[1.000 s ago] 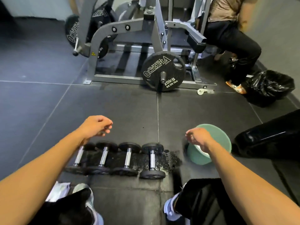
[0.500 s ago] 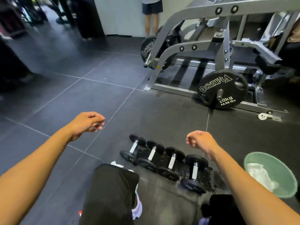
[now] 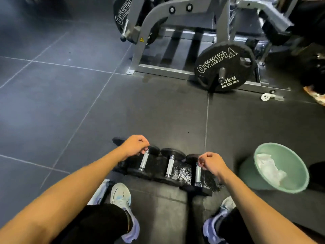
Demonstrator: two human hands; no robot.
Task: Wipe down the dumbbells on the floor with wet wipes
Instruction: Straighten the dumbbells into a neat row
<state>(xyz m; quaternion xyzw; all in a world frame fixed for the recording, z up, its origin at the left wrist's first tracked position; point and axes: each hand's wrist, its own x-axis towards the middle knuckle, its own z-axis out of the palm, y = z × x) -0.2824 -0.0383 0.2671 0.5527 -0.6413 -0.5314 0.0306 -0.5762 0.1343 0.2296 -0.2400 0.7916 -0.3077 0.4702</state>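
A row of several small black dumbbells (image 3: 169, 166) with chrome handles lies on the dark rubber floor in front of my feet. My left hand (image 3: 135, 145) hovers over the left part of the row, fingers curled by the far end of one handle, with nothing visible in it. Fingers loosely closed and empty, my right hand (image 3: 210, 162) sits at the far end of the rightmost dumbbell (image 3: 197, 174). My left forearm hides most of the leftmost dumbbell. White wipes (image 3: 269, 168) lie crumpled in a green basin (image 3: 246, 173) to the right.
The floor is wet (image 3: 182, 171) between the right-hand dumbbells. A grey weight machine (image 3: 146, 37) with a 20 kg plate (image 3: 225, 67) stands beyond. My shoes (image 3: 121, 196) are just behind the row, with a white packet (image 3: 100, 192) beside the left one.
My view swung left and then back to centre. Both hands dropped from above the floor down to the dumbbell row, the left toward the left end, the right toward the right end.
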